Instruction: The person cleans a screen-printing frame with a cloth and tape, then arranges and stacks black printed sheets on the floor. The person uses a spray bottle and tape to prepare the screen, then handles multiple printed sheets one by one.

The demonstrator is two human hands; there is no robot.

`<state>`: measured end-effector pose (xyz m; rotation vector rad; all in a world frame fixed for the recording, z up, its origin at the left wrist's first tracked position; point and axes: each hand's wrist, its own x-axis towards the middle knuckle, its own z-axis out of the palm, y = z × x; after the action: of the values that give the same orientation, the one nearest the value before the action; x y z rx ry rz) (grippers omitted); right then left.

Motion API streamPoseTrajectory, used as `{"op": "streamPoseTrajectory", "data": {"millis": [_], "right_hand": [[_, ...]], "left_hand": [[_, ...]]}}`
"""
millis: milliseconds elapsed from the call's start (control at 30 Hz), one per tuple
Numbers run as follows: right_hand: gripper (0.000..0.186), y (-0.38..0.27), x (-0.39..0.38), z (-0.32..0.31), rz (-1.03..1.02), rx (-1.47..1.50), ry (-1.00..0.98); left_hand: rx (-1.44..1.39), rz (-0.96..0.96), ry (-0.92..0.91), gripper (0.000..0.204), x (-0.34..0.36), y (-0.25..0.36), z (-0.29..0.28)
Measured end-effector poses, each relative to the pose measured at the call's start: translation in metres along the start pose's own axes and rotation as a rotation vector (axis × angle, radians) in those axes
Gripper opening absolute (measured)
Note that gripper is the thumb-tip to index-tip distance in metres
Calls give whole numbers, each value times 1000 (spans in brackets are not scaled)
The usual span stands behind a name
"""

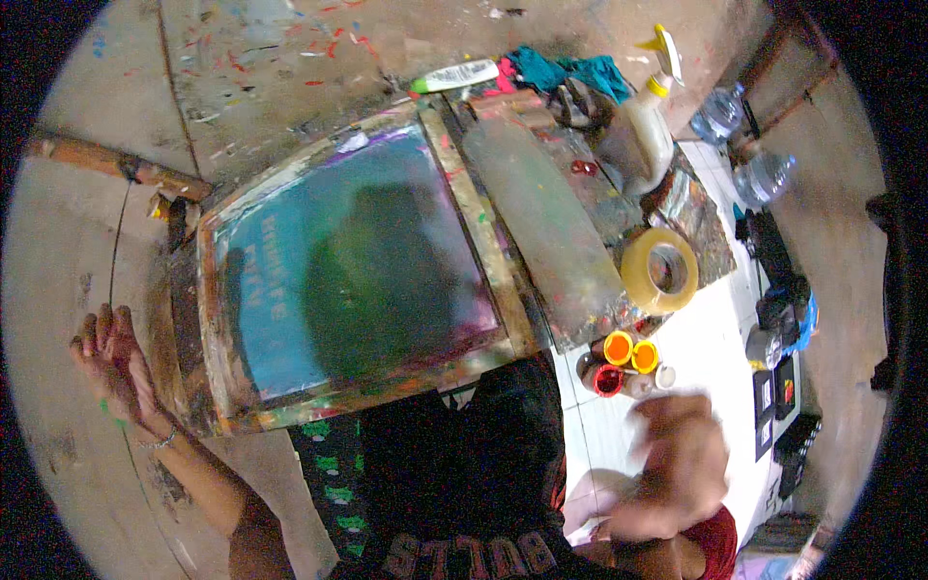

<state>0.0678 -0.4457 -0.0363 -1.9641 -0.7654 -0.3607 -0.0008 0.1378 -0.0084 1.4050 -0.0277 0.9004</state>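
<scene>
Wooden screen frame (387, 385): positioned ahead of and between my hands; long axis left to right, right end angled away from me. Rim paint-stained; mesh (362, 280) blue-green, purple at right. My left hand (116, 365) is released, fingers loosely curled. My right hand (681, 459), beside paint jars (609, 379), blurs; I cannot tell its grip.

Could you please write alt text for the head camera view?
A blue-green, wood-framed screen lies left of centre, with the left hand open beyond its left edge. The blurred right hand is near small orange and red jars on white tiles.
</scene>
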Motion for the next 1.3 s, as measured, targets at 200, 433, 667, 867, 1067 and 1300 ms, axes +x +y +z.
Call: {"op": "streamPoseTrajectory", "data": {"millis": [200,433,667,867,1067,1300], "right_hand": [[34,-26,21,4,-173,262,-70],[28,-10,11,27,-111,359,81],[24,25,0,111,357,484,286],[63,45,-28,159,979,1275,129],[81,53,-46,158,1042,1356,-33],[85,55,-46,152,1135,1330,-31]], "left_hand": [[-448,-199,11,27,9,-27,99],[-741,-207,-322,19,34,-60,116],[-484,-356,-322,39,88,-200,170],[378,-634,-253,41,59,-344,251],[315,-401,-365,45,26,-405,264],[768,-264,-345,60,13,-412,270]]}}
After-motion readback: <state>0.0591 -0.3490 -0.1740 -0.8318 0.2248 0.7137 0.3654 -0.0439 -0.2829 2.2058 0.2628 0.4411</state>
